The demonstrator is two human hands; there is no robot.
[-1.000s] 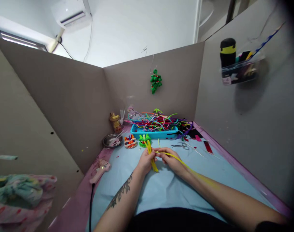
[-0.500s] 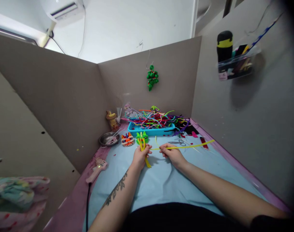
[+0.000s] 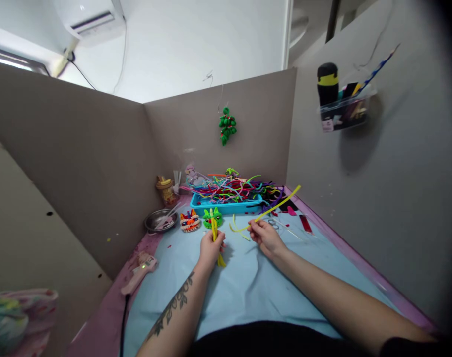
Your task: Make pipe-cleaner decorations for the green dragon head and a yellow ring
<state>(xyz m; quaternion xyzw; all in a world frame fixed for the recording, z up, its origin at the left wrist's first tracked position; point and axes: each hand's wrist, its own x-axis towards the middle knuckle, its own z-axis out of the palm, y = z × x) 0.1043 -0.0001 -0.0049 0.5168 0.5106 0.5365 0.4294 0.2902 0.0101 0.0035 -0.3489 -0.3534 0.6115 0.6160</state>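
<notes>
The tattooed left forearm [image 3: 188, 305] and bare right forearm [image 3: 326, 292] extend forward. The left grip [image 3: 210, 247] is curled fist-like; the right grip [image 3: 266, 238], apart, pinches with fingertips.

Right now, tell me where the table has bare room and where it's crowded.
Bare blue cloth lies between the left hand and right hand, widening toward the body; another patch separates the left forearm and pink glue gun. The back is crowded: heaped pipe cleaners, blue tray, metal bowl, orange figurine, green figurine.

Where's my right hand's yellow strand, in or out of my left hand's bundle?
Out: blue cloth shows between the yellow strand held in the right hand and the yellow bundle in the left hand.
</notes>
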